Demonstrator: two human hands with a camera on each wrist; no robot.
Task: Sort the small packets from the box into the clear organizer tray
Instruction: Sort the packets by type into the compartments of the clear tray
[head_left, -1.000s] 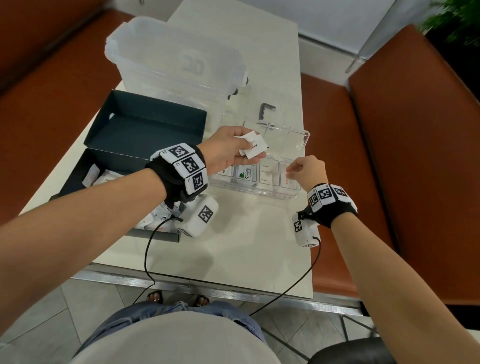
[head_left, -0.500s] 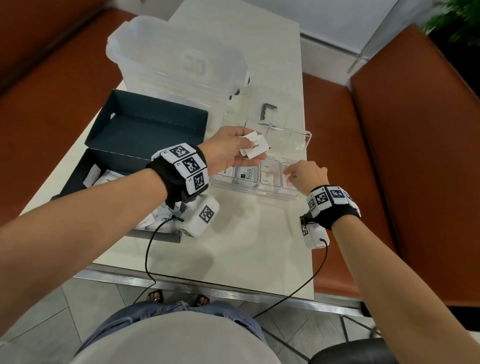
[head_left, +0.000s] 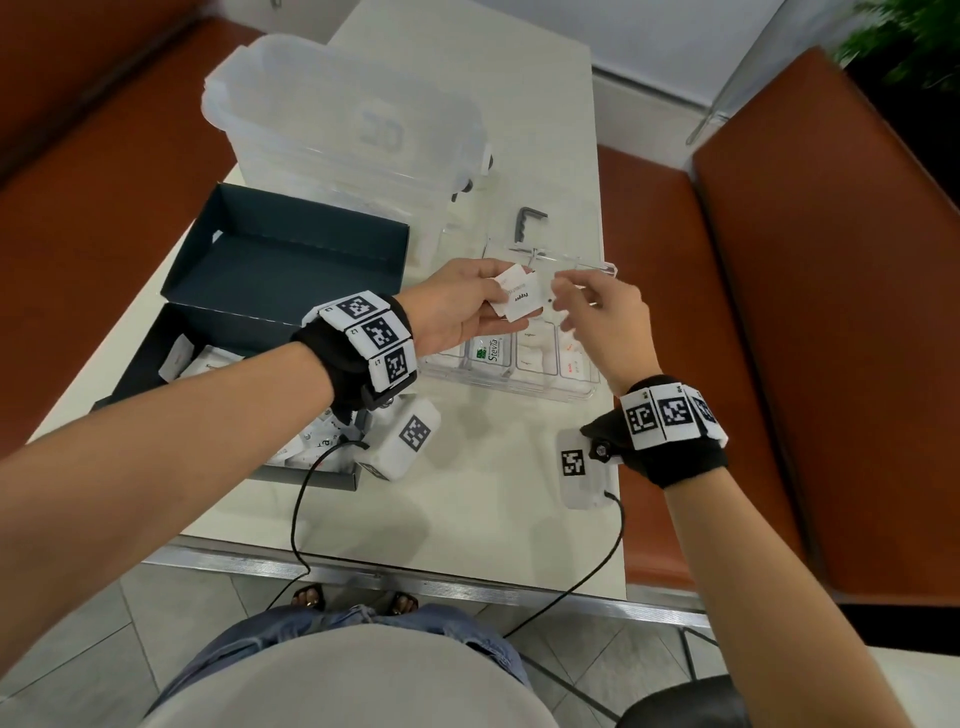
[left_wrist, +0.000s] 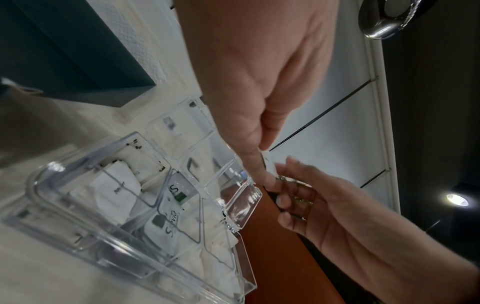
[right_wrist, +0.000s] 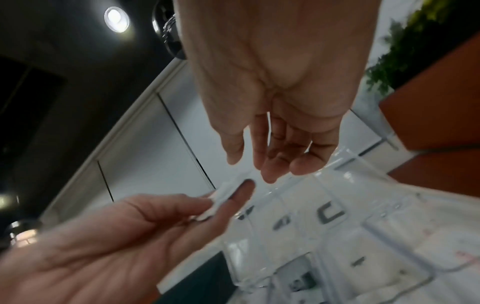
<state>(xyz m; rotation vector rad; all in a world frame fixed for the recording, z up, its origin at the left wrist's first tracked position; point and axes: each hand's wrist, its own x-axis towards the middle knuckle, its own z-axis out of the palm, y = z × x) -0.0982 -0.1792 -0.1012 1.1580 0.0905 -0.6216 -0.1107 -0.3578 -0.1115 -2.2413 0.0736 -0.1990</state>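
Pinching two packets (head_left: 519, 297) above the tray's (head_left: 587, 392) far half, the left hand (head_left: 457, 306) offers them rightward; the right hand (head_left: 602, 317), fingers loosely spread and empty, reaches in just right of them.

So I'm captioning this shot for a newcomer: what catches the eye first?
The left hand holds a few white packets above the clear organizer tray, and the open right hand reaches for them. Left of the tray sits an open dark box with more packets.
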